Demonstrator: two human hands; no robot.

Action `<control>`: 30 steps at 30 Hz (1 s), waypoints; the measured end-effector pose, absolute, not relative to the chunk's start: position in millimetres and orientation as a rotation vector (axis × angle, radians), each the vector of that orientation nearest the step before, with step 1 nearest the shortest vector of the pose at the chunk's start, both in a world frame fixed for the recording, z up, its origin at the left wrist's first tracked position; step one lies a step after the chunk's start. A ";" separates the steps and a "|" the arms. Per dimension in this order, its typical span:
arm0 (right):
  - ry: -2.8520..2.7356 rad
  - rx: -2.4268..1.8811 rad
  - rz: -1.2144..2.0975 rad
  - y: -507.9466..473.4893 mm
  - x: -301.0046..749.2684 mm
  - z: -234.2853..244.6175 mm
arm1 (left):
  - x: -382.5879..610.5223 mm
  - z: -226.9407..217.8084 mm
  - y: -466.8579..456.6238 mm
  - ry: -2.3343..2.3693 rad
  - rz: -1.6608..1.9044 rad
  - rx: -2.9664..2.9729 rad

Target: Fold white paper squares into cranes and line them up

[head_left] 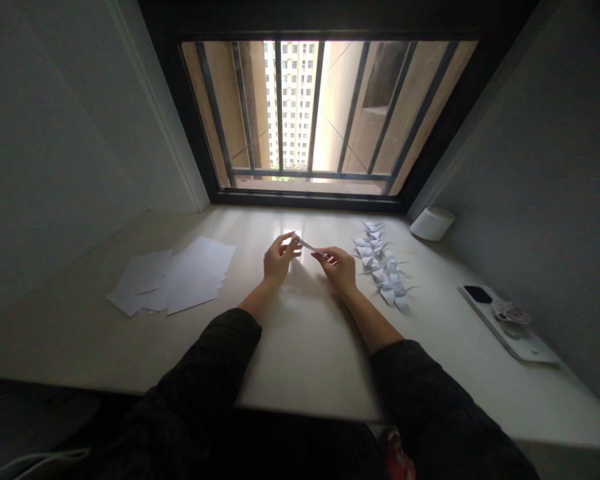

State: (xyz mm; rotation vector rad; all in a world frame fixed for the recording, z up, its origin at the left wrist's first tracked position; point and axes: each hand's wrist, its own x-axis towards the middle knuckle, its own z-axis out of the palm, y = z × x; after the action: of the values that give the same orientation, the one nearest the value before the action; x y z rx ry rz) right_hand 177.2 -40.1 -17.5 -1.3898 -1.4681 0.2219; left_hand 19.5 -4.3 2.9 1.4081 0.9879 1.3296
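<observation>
Between my hands, above the white sill, is a narrow piece of folded white paper [310, 247], seen almost edge-on. My left hand [279, 259] pinches its upper left end with thumb and fingers. The lower right end is gripped by my right hand [339, 268]. How the paper is folded cannot be made out from this angle. Just right of my right hand stand several small folded paper cranes [380, 263], set close together in a band. Off to the left of my left hand lie loose white paper sheets [195, 277], overlapping in a spread pile.
A white cylindrical object [433, 223] rests by the right wall. A white phone [510, 327] with a decorated grip on its back lies at the right. Behind the sill [305, 373] is a dark-framed window [307, 199] with bars outside. Walls flank both sides.
</observation>
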 end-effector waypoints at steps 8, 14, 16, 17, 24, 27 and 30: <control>-1.553 -1.336 0.329 -39.1 172.8 -19.1 | 19.4 0.4 -5.3 1.143 1.365 1.540; -1.445 -1.353 0.431 -36.8 174.0 -19.2 | 21.7 -0.5 -4.3 1.129 1.395 1.536; -1.431 -1.377 0.434 -36.6 174.6 -19.6 | 22.1 -1.2 -3.9 1.127 1.398 1.534; -1.431 -1.392 0.431 -36.6 174.8 -19.8 | 22.3 -1.5 -3.7 1.127 1.399 1.536; -1.472 -1.493 0.341 -37.4 174.2 -19.5 | 20.3 -2.2 -2.8 1.167 1.384 1.618; -1.464 -1.581 0.270 -38.0 174.0 -18.7 | 19.7 -3.5 -1.6 1.172 1.365 1.680; -1.410 -1.577 0.243 -38.2 175.0 -18.3 | 20.6 -5.1 0.9 1.139 1.334 1.676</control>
State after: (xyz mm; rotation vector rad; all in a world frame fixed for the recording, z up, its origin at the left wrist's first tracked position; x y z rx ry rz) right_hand 175.0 -38.2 -18.3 -1.5773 -1.4096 0.2433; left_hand 20.6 0.9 -5.1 1.6765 1.1387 1.3337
